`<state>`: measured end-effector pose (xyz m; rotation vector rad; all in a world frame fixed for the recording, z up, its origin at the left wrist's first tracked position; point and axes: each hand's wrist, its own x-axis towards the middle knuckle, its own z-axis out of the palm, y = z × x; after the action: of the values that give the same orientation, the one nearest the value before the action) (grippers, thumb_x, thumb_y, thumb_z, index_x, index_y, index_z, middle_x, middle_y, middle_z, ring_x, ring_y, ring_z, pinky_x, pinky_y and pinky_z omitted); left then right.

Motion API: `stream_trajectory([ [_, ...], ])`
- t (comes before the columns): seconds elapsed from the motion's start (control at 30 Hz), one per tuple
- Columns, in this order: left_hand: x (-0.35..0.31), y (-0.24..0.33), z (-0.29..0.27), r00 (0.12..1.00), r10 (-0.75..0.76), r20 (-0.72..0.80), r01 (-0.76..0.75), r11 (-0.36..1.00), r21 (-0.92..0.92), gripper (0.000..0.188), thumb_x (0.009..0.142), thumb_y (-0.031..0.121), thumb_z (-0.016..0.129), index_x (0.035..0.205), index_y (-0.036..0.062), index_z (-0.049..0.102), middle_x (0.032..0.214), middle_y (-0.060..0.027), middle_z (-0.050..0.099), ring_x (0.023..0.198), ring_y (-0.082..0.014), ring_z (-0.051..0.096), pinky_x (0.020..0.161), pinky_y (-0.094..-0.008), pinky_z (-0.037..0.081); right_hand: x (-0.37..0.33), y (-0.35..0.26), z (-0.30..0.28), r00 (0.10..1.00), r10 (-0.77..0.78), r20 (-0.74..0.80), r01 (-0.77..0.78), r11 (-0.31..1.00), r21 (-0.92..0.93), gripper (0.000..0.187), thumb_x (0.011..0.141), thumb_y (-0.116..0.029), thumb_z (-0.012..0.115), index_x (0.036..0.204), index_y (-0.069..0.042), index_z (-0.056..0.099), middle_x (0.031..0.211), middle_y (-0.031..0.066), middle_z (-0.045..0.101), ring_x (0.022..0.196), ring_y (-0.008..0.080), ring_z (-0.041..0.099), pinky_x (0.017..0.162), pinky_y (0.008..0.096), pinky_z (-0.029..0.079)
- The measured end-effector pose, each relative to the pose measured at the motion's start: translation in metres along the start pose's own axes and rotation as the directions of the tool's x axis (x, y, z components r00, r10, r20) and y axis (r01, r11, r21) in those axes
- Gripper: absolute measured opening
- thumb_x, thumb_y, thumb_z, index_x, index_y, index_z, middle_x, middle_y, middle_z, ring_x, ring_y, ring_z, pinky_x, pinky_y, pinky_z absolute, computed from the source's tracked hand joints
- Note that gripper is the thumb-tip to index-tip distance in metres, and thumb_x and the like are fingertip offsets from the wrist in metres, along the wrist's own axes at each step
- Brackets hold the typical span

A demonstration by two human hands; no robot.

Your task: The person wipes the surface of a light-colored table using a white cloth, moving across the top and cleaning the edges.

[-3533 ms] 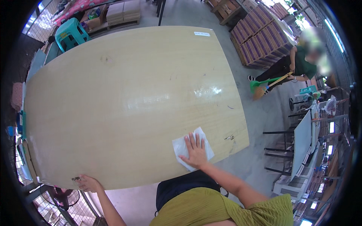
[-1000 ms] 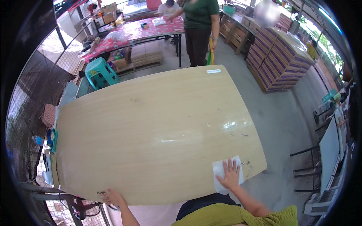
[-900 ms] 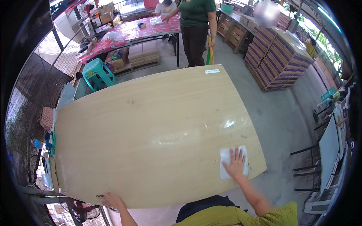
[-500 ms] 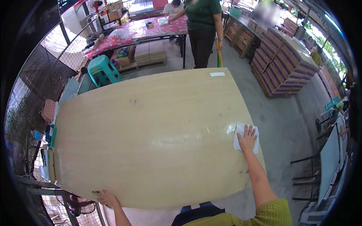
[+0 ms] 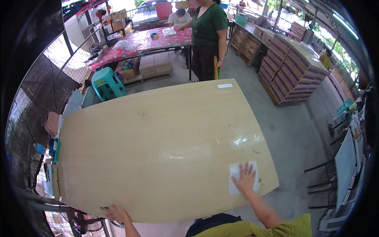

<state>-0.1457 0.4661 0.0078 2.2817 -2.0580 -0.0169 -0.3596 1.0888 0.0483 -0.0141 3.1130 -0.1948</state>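
Note:
Under my right hand (image 5: 245, 179) lies a thin white cloth or wipe (image 5: 234, 185), pressed flat on the tabletop with my fingers spread over it. This is near the right end of a large light-wood table (image 5: 158, 118) with a glossy surface. My left hand (image 5: 116, 214) rests at the near left edge of the table, fingers apart and holding nothing, beside a small dark mark. Dark smudges and scuffs show on the surface, one of them next to the cloth. A white label (image 5: 225, 85) is stuck at the far right corner.
Beyond the table a person in a green shirt (image 5: 209, 27) stands by a red-patterned table (image 5: 138, 41), where another person sits. A teal stool (image 5: 107, 83) stands at the far left. Stacked cartons (image 5: 292, 69) are at the right, with folded tables (image 5: 343, 166) nearer.
My right hand has drawn the cloth toward me and slightly left across the tabletop. My left hand stays at the near left edge. The view has shifted a little.

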Motion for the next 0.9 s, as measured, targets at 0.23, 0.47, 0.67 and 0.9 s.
stream_trajectory([
  [0.23,0.005,0.005,0.0,0.998,0.056,0.024,-0.058,0.996,0.066,0.077,0.099,0.063,0.023,0.155,0.0108,0.011,0.156,-0.0309,0.013,0.145,-0.0458,0.011,0.117,-0.0539,0.017,0.168,0.057,0.0,0.964,0.227,-0.139,-0.233,0.972,-0.03,0.081,0.087,-0.061,0.052,0.152,-0.018,0.029,0.16,0.0144,0.02,0.146,0.0419,0.015,0.113,0.0641,0.015],
  [0.47,-0.002,0.022,-0.008,0.999,0.046,-0.002,-0.046,0.997,-0.067,0.074,0.1,0.06,0.025,0.154,0.0115,0.014,0.155,-0.0295,0.018,0.142,-0.0474,0.02,0.116,-0.0549,0.019,0.102,0.034,0.02,0.97,0.171,-0.173,-0.178,0.984,-0.021,0.081,0.09,-0.054,0.052,0.151,-0.007,0.029,0.159,0.0209,0.018,0.144,0.0462,0.017,0.112,0.0658,0.017],
  [0.67,0.017,-0.018,0.024,0.954,0.278,0.11,-0.293,0.797,0.528,0.073,0.099,0.062,0.024,0.154,0.0148,0.019,0.153,-0.0276,0.022,0.139,-0.0517,0.022,0.112,-0.0584,0.025,-0.074,-0.047,0.012,0.997,-0.062,0.037,0.061,0.997,0.046,0.084,0.085,-0.058,0.056,0.152,-0.013,0.03,0.158,0.0214,0.018,0.145,0.048,0.012,0.109,0.07,0.014],
  [0.9,0.025,-0.013,0.033,0.996,0.074,-0.054,-0.071,0.996,0.046,0.087,0.092,0.075,0.017,0.153,0.0121,0.022,0.148,-0.0341,0.026,0.137,-0.0528,0.025,0.109,-0.0593,0.029,0.095,0.019,0.009,0.987,0.098,-0.124,-0.101,0.995,-0.021,0.083,0.086,-0.063,0.055,0.152,-0.02,0.03,0.159,0.0142,0.02,0.145,0.0429,0.018,0.112,0.0653,0.016],
])
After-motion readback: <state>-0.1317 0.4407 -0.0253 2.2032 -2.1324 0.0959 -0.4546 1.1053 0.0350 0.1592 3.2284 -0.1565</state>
